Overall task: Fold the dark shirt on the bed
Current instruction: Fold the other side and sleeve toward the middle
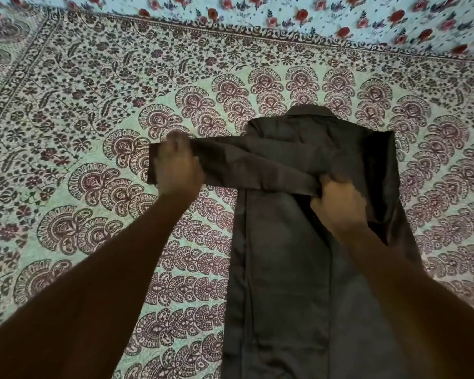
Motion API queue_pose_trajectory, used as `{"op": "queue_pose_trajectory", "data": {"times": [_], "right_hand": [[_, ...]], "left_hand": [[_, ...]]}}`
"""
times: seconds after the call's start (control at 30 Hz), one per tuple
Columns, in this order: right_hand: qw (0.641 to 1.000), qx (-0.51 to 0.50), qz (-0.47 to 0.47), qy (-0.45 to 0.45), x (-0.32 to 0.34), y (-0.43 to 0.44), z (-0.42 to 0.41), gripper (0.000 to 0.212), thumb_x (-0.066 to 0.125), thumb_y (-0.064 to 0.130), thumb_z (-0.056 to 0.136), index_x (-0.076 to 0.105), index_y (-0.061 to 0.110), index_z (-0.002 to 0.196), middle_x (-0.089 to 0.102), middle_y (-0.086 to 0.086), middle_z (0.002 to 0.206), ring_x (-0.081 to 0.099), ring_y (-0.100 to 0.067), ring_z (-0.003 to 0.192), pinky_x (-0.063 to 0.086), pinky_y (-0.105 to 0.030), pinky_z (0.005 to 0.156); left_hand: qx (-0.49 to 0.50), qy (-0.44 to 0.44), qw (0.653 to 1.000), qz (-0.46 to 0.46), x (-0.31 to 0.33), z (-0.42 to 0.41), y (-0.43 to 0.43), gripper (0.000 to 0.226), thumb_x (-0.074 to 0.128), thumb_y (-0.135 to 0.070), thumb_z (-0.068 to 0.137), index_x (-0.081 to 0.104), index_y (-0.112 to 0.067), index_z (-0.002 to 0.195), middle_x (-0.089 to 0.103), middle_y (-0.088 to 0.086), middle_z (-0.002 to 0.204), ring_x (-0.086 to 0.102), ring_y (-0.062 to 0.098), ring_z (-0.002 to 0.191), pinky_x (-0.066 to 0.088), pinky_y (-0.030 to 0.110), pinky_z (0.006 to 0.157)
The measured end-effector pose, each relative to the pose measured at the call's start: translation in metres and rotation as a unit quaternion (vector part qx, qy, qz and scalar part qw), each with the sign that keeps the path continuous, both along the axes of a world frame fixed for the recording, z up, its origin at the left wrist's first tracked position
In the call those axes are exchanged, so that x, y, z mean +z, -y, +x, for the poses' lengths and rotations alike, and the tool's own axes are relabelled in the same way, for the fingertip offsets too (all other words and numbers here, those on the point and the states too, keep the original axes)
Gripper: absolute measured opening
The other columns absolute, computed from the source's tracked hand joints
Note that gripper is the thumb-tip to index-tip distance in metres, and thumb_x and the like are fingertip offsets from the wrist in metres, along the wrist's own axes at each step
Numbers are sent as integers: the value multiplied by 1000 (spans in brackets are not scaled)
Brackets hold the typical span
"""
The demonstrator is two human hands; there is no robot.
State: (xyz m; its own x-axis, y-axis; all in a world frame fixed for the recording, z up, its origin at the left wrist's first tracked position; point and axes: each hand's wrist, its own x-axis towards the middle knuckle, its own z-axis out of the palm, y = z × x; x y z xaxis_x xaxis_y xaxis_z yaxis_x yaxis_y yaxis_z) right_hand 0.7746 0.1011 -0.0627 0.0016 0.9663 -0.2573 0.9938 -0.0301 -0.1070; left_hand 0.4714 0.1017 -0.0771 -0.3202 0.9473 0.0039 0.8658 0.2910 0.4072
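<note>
- Dark shirt (285, 269): lies flat on the bed, right of centre. Its length runs from the near edge of the view toward the far side.
- Collar (309, 112): at the far end of the shirt, resting on the bedsheet.
- Sleeve (244, 162): stretched out sideways across the upper body of the shirt. It extends left past the shirt's left edge and over the bedsheet.
- Left hand (177, 168): at the left end of the sleeve, with fingers curled down over the cuff end and gripping it. The hand is motion-blurred, so individual finger positions cannot be told.
- Right hand (337, 206): over the right half of the shirt body, closed on the sleeve. It pinches a bunch of the fabric where the sleeve crosses the body, thumb on the near side.
- Right edge of the shirt: one panel of fabric stands up slightly, just right of the right hand, with a shadowed fold beneath it.
- Both forearms: reach in from the near edge, the left over the bedsheet and the right over the lower shirt body.
- Bedsheet (93, 105): pale green with dark maroon paisley fans and a leafy border; it covers the bed under the shirt.
- Floral cloth (312, 17): light blue with red roses, lying along the far edge beyond the bedsheet border.
</note>
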Motion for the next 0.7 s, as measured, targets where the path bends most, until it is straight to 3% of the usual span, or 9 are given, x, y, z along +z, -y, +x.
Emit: {"op": "queue_pose_trajectory", "data": {"times": [0.07,0.13,0.2,0.33,0.47,0.57,0.63,0.7], "right_hand": [[1000,17,17,4,-7,3,-6,37,55,30,98,61,9,127,57,-16,134,55,-45,120,48,-55,99],[999,29,29,2,-13,1,-14,39,53,34,98,61,11,130,54,-11,142,53,-42,125,44,-54,102],[1000,27,13,-9,-16,1,-20,45,57,34,93,59,13,134,51,-10,146,50,-39,130,44,-55,104],[1000,1,-13,-28,-9,21,-9,71,62,36,89,41,20,154,31,-8,165,27,-32,152,33,-57,114],[993,-108,54,12,-6,64,29,66,64,32,84,51,19,147,29,-11,166,23,-34,153,27,-61,114],[979,-204,11,1,-11,78,57,64,62,32,89,46,20,150,19,-15,169,15,-43,154,22,-66,116],[983,-175,-29,-47,-13,76,73,58,56,31,96,44,21,153,16,-15,170,13,-42,155,18,-66,119],[986,-134,-53,-80,-13,77,87,59,55,34,100,39,25,156,14,-13,171,9,-38,157,14,-66,120]], "left_hand": [[-184,11,983,1,-3,15,6,58,55,-31,100,38,-15,153,38,13,160,41,36,143,40,55,114],[-275,-61,959,-43,-9,25,9,61,45,-51,101,32,-29,157,29,2,167,34,30,149,35,53,114],[-245,-97,959,-99,-15,29,13,63,38,-58,102,29,-32,159,23,-2,169,26,25,154,28,52,118],[-202,-102,960,-167,-15,42,18,68,43,-45,103,17,-23,163,5,-2,173,9,24,159,18,51,125],[-267,-147,949,-78,-2,67,30,82,56,-28,95,13,-25,164,17,1,172,27,26,154,27,51,119],[-250,-172,942,-147,-5,71,34,78,55,-31,95,17,-25,163,23,2,170,32,26,152,26,49,121],[-219,-168,943,-185,-7,78,35,77,57,-32,95,22,-19,162,20,5,171,26,27,154,22,48,124],[-213,-148,954,-150,-1,97,45,73,62,-28,92,32,-14,157,27,11,167,29,33,152,25,50,122]]}}
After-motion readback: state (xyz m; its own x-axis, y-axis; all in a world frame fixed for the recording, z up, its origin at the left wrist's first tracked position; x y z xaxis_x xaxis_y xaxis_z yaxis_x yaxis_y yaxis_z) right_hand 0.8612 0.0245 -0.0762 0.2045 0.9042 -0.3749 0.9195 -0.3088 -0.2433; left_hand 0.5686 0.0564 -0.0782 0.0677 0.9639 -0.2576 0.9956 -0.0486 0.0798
